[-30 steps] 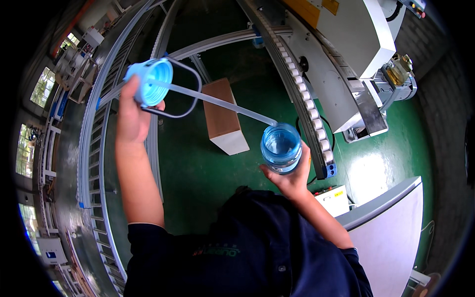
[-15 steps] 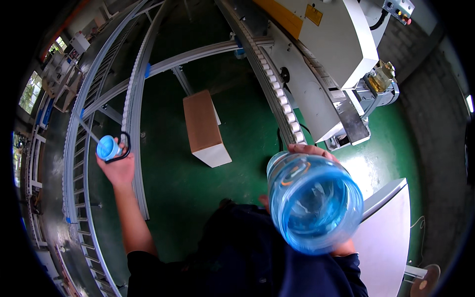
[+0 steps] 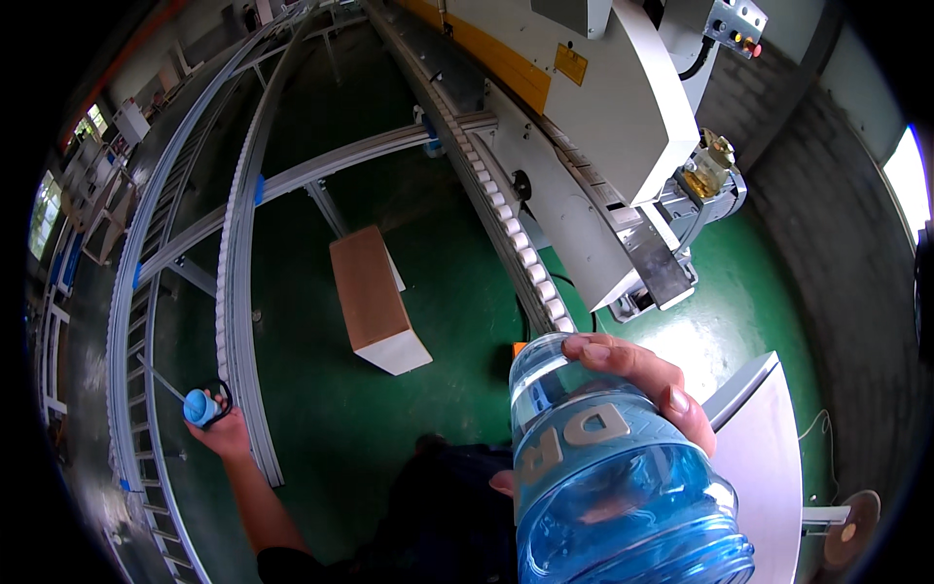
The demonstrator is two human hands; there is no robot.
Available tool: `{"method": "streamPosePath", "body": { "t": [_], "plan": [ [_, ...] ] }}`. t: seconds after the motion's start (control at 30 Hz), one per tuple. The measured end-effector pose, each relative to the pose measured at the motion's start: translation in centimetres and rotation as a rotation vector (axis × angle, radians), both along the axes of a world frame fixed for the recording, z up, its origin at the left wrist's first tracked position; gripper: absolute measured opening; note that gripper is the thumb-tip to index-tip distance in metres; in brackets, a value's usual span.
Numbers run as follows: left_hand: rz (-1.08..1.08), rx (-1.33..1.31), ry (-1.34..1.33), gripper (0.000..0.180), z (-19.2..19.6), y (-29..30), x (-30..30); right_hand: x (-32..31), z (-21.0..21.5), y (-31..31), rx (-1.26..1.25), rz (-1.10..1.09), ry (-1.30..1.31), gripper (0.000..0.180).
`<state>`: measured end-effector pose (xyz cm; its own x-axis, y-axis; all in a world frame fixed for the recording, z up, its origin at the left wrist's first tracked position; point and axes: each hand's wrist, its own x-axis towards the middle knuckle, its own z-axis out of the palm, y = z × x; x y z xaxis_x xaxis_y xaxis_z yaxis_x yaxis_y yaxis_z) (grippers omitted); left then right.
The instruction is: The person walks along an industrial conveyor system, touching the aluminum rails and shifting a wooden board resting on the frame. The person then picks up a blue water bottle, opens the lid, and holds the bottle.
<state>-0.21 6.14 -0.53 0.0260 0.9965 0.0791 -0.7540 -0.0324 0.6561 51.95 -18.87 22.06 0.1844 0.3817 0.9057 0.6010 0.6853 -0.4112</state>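
Observation:
In my left hand, low at the left, is a light blue bottle lid with a dark carrying loop. A thin pale straw sticks out from it toward the upper left. My fingers are closed around the lid. On the right, close to the camera, a large clear blue water bottle is gripped by my right hand, fingers around its far end. The bottle is tilted, its threaded neck toward me and running off the lower edge of the picture. Raised pale lettering marks its side.
Two metal conveyor rails with white rollers run away from me, joined by a crossbar. A brown-topped box stands on the green floor between them. To the right are a white machine and a pale panel.
The bottle has tipped and come lower in the picture, so its side shows instead of its open mouth. My left hand with the lid appears lower; the whole view has also shifted.

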Motion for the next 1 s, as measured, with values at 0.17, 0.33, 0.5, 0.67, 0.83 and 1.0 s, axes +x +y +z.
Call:
{"method": "streamPosePath", "body": {
  "t": [0.17, 0.33, 0.5, 0.67, 0.83, 1.0],
  "plan": [
    [-0.012, 0.014, -0.042, 0.07, -1.3, -0.7, -0.8, 0.2, 1.3, -0.8, -0.074, 0.043, 0.014, 0.046],
    [-0.029, 0.071, -0.016, 0.069, -1.1, 0.6, -1.1, 3.2, 2.8, -1.1, -0.238, 0.13, -0.129, 0.04],
    [-0.023, 0.096, -0.06, 0.067, -1.5, 0.5, -3.7, 2.0, 3.9, -1.2, -0.248, 0.124, 0.004, 0.045],
    [-0.027, 0.161, -0.071, 0.068, -2.9, -0.1, -7.0, 1.9, 5.2, -1.5, -0.319, 0.132, 0.094, 0.045],
    [-0.094, 0.149, -0.12, 0.065, -2.4, 0.6, -2.5, 2.5, 7.3, -2.8, -0.284, -0.012, -0.009, 0.038],
    [-0.013, 0.136, -0.1, 0.064, -2.0, -0.3, -4.3, 3.5, 6.8, -0.7, -0.252, -0.004, -0.071, 0.035]
  ]
}}
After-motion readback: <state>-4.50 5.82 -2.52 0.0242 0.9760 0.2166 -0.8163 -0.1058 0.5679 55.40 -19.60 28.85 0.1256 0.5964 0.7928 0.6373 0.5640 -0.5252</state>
